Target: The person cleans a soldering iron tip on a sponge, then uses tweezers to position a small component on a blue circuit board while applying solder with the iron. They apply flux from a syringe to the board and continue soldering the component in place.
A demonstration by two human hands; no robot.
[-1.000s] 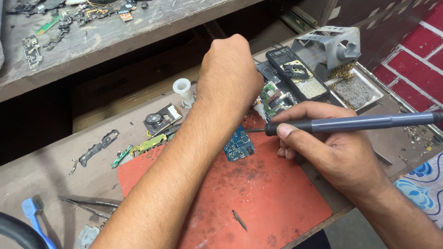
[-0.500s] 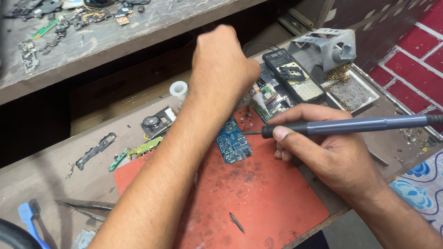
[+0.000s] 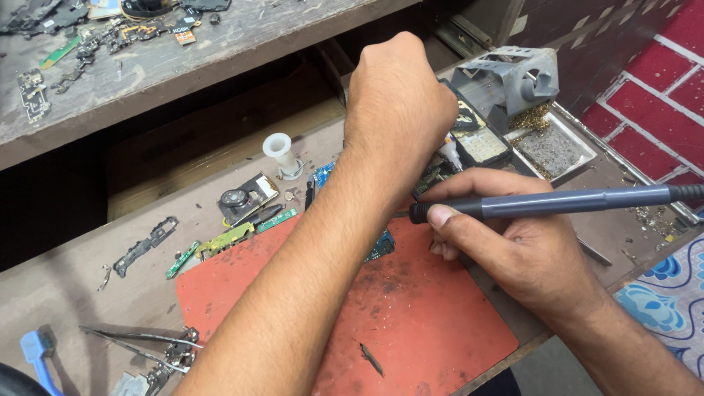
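On the red mat (image 3: 411, 323) at the middle of the workbench (image 3: 88, 293), both hands meet over a blue circuit board (image 3: 380, 246), of which only a corner shows past the left forearm. Compared with half a second ago, the left hand (image 3: 400, 103) sits a little further toward the far edge of the bench, and more of the board is now covered by the arm; a second ago most of the board lay in plain view beside the wrist. The white spool (image 3: 279, 151) and the small parts beside it keep their places.

The left hand is curled into a loose fist with its back to the camera. A small white nozzle tip (image 3: 449, 152) pokes out beneath it, so it seems to grip a little tube, though the fingers themselves are hidden.

The right hand (image 3: 524, 249) is closed around a grey soldering iron (image 3: 557, 203), thumb pressed on the black collar near the front and fingers wrapped below. The iron lies nearly level, its long axis running left to right across the view: the cord end points right, past the picture's edge, and the working end points left toward the board, its tip hidden behind the left forearm.

Behind the hands stand a grey iron holder (image 3: 510, 77) and a metal tray (image 3: 557, 150) with brass wool. Tweezers (image 3: 139, 341) lie at the near left.
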